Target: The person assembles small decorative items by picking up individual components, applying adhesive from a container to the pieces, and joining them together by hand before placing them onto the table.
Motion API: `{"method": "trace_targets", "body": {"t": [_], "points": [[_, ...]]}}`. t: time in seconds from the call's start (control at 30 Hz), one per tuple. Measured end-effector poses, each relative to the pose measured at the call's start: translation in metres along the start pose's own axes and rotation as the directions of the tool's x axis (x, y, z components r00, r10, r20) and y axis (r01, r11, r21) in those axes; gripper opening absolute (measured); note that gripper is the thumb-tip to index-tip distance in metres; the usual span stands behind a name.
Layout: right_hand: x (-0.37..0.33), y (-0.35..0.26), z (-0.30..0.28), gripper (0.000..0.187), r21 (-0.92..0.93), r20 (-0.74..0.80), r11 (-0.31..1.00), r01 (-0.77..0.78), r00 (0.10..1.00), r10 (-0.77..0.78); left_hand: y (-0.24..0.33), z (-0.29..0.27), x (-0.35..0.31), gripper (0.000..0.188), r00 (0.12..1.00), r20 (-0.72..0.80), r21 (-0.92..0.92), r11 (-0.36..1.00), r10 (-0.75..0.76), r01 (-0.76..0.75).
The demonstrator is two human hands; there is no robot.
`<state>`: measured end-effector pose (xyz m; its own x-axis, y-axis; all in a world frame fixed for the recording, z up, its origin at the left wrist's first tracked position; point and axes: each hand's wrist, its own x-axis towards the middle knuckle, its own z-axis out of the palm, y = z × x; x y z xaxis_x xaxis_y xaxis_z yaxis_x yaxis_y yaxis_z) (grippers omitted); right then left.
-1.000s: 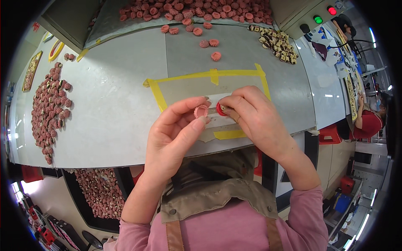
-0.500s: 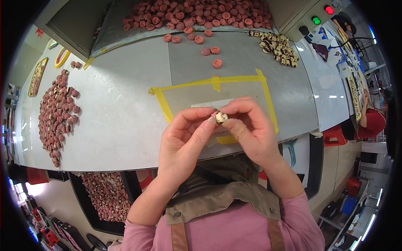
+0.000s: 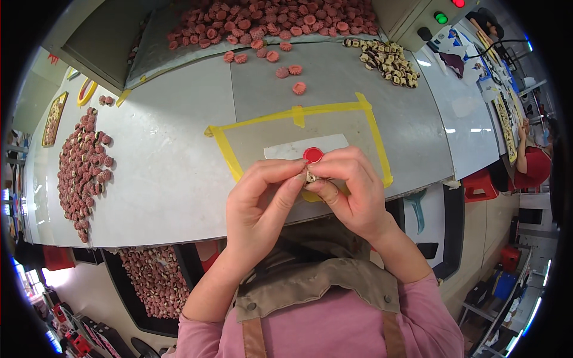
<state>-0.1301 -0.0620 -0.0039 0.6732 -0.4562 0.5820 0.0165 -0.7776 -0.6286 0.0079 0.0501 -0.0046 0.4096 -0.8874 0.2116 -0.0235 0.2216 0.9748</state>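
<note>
Above the front of the table, both hands meet fingertip to fingertip. My left hand and my right hand are closed, thumbs and forefingers pinching one small cream-and-dark piece. Fingers cover most of it, so whether a pink cup is joined to it cannot be seen. Just beyond the fingertips, a red round disc shows on a white strip. Yellow tape frames this patch of table. Several loose pink fluted cups lie farther up.
A big heap of pink cups fills the back. Cream-and-dark pieces are piled at the back right. Pink pieces with cream and dark parts are heaped at left. More fill a black tray below the table edge. Another person sits far right.
The pinched piece has been turned and drawn slightly nearer, with less of its cream face showing. The red disc and more of the white strip now show. The whole view has shifted slightly.
</note>
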Motion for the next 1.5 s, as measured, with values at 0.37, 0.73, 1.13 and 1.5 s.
{"method": "trace_targets", "body": {"t": [0.37,0.73,1.13,1.5], "points": [[0.000,0.008,-0.003,0.035,0.121,0.086,0.993,-0.005,0.996,-0.006,0.004,0.006,0.003,0.066,0.980,0.076,-0.233,0.952,-0.184,0.197],[0.008,0.008,-0.016,0.042,-0.066,0.116,0.994,0.085,0.990,-0.076,0.010,0.000,0.007,0.050,0.999,0.005,0.368,0.929,-0.039,0.035],[0.076,0.141,-0.110,0.023,-0.535,0.024,0.844,-0.030,0.998,0.050,0.023,-0.126,0.062,0.027,0.955,0.018,0.983,-0.182,0.296,0.037],[0.056,0.077,-0.086,0.012,-0.331,0.173,0.916,-0.228,0.939,0.296,-0.011,-0.003,0.130,0.027,0.903,0.392,0.810,0.400,0.177,-0.430]]}}
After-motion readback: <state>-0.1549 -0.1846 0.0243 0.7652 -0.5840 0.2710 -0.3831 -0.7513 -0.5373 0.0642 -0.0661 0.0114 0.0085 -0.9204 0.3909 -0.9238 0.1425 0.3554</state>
